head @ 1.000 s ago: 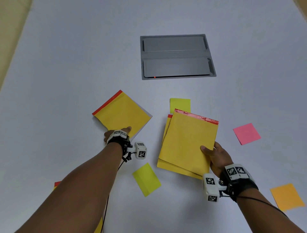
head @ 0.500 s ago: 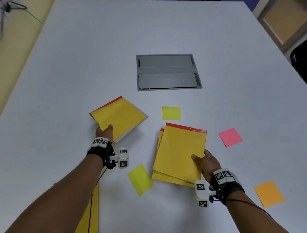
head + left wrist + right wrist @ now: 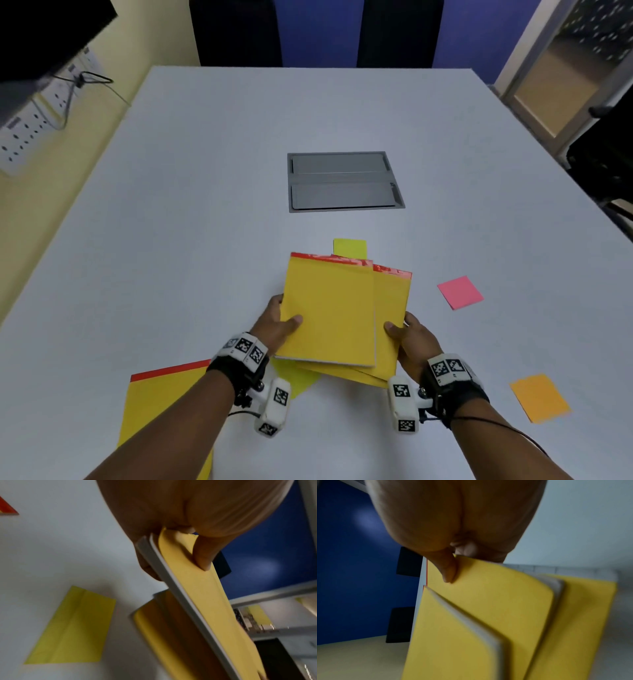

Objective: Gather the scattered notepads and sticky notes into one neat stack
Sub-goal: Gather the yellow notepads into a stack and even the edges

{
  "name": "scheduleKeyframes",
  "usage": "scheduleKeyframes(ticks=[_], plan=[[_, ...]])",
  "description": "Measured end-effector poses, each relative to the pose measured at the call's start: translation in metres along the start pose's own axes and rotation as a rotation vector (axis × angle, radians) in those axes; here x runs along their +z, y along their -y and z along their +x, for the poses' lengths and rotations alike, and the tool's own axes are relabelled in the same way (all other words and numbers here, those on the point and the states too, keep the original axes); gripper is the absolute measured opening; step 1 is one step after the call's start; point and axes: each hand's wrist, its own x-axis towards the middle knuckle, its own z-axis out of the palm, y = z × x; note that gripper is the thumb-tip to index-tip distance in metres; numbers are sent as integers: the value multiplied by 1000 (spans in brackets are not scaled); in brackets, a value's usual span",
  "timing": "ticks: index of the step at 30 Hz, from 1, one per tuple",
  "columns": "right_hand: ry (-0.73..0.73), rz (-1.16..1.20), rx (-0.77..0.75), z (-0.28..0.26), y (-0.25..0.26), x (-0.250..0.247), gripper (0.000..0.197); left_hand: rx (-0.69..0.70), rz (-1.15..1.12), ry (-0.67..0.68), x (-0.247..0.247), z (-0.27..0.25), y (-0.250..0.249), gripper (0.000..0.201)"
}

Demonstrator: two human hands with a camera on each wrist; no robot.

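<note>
My left hand grips a yellow notepad with a red top band, thumb on its cover and fingers beneath, as the left wrist view shows. This pad lies over the left part of a stack of yellow notepads that my right hand pinches at the near right corner, thumb on top. Loose sticky notes lie around: a yellow-green one just beyond the pads, another half hidden under them, a pink one and an orange one to the right.
A larger yellow notepad with a red band lies near left, partly under my left forearm. A grey cable hatch is set into the white table beyond the pads. A power strip hangs off the left; chairs stand at the far edge.
My left hand lifted the left notepad and carried it right, onto the stack held by my right hand. The camera view tilted up, showing the table's far edge.
</note>
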Motion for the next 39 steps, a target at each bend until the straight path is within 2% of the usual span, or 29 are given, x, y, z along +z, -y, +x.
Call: scheduleKeyframes(ticks=[3, 6, 8, 10, 13, 15, 19, 23, 25, 27, 29, 32, 35, 39], plan=[[43, 89, -7, -18, 0, 4, 33, 1, 71, 37, -3, -12, 15, 101], [61, 136, -16, -32, -5, 11, 34, 19, 166, 64, -5, -28, 15, 97], [75, 167, -18, -40, -9, 15, 34, 6, 251, 19, -7, -38, 12, 96], [87, 190, -20, -48, -14, 19, 36, -9, 238, -1, -10, -46, 11, 95], [117, 207, -17, -59, -20, 24, 41, 1, 144, 40, -14, -57, 9, 90], [147, 204, -16, -66, -23, 27, 43, 6, 159, 59, -16, -63, 9, 87], [210, 159, -2, -74, -25, 34, 38, 28, 181, 32, -17, -70, 11, 93], [276, 138, 24, -73, -22, 42, 40, 37, 146, -57, -12, -77, 18, 96], [316, 46, 10, -72, -19, 47, 45, 22, 148, -108, -11, -80, 26, 103], [328, -161, -13, -73, -18, 52, 56, -17, 152, -153, -12, -84, 35, 106], [340, -371, -43, -71, -20, 58, 59, -64, 137, -217, -14, -91, 43, 97], [356, -592, -77, -74, -27, 70, 58, -97, 85, -326, -17, -106, 55, 72], [318, -668, -95, -79, -37, 86, 57, -110, 33, -401, -24, -124, 65, 50], [323, -719, -81, -80, -55, 115, 46, -152, -27, -471, -46, -147, 85, 38]])
